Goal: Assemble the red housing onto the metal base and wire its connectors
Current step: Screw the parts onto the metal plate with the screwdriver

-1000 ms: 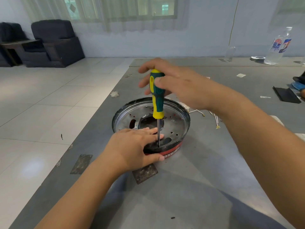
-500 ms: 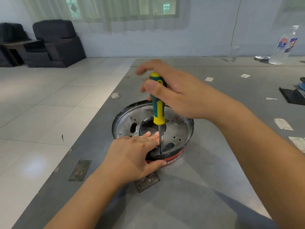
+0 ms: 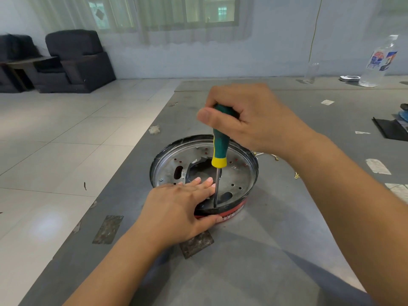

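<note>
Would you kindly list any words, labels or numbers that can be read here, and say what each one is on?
No text here is legible.
Plastic bottle label: red and blue print, too blurred to read.
Red housing side: white marks, partly hidden by the left hand, unreadable.
Metal base: small stamped mark, too small to read.

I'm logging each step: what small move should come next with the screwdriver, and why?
Probably keep turning the screwdriver: the right hand grips its handle, the tip stands upright at the metal base's near edge, and the left hand braces the red housing.
</note>
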Tool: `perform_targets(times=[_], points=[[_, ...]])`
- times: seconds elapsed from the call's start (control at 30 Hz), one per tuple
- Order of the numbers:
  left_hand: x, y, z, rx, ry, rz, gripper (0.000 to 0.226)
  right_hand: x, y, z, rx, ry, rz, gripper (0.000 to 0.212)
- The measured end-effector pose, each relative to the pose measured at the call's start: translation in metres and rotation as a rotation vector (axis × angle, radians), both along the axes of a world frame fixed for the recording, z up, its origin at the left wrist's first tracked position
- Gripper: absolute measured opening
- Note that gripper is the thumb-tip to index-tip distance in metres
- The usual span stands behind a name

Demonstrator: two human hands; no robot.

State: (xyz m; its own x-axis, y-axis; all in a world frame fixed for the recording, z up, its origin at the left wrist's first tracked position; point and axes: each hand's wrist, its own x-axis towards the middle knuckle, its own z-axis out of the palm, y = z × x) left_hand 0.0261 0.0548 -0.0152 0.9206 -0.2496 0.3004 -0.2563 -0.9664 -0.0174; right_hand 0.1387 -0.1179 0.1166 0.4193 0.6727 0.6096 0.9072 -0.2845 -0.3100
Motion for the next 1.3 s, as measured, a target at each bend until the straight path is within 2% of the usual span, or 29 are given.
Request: perform_targets(times=[0.03,0.13,0.17,0.2,0.27,0.37,0.43,0.53,0.57,0.63,0.7,0.73,0.83,0.97,1.17,1.3], points=[[0.0,0.0,0.0,0.002,-0.005,0.0,0.072,0.0,-0.002,0.002,-0.058,0.049,0.018,0.028],[0.002,0.0,0.0,0.025,0.002,-0.007,0.072,0.001,-0.013,0.012,-0.097,0.541,0.253,0.039],[0.002,0.0,0.0,0.034,0.005,-0.01,0.073,0.001,-0.016,0.015,-0.095,0.635,0.321,0.041],[0.003,0.0,-0.001,0.043,0.009,-0.011,0.074,0.0,-0.017,0.018,-0.109,0.648,0.354,0.04],[0.004,0.001,-0.001,0.054,0.02,-0.012,0.075,-0.001,-0.018,0.021,-0.145,0.505,0.332,0.032],[0.003,0.002,-0.002,0.064,0.035,-0.004,0.076,-0.002,-0.011,0.024,-0.127,0.268,0.172,0.014],[0.002,0.003,-0.001,0.063,0.037,-0.001,0.077,-0.003,-0.005,0.023,-0.095,0.121,0.066,0.024],[0.003,0.002,-0.001,0.038,0.012,0.002,0.076,-0.005,0.0,0.017,-0.165,-0.059,-0.045,0.038],[0.002,0.002,-0.002,0.027,0.001,0.002,0.076,-0.006,0.0,0.015,-0.21,-0.021,-0.045,0.036],[0.001,0.0,-0.001,0.019,-0.014,0.007,0.073,-0.006,-0.004,0.016,-0.256,0.256,0.041,0.032],[0.0,-0.002,0.001,0.023,-0.044,0.0,0.07,-0.002,-0.01,0.018,-0.212,0.531,0.168,0.04],[0.0,-0.002,0.002,0.024,-0.056,-0.004,0.069,-0.001,-0.012,0.02,-0.196,0.588,0.213,0.041],[-0.001,-0.002,0.001,0.025,-0.036,-0.002,0.07,-0.001,-0.013,0.022,-0.187,0.519,0.25,0.03],[-0.001,0.0,0.0,0.037,0.001,0.014,0.073,0.001,-0.009,0.016,-0.126,0.292,0.116,0.017],[0.0,0.001,-0.001,0.027,0.018,0.018,0.074,0.0,-0.009,0.006,-0.071,0.172,0.037,0.023],[-0.002,0.0,0.0,-0.005,-0.007,0.015,0.071,-0.001,-0.01,-0.002,-0.098,0.214,0.036,0.032]])
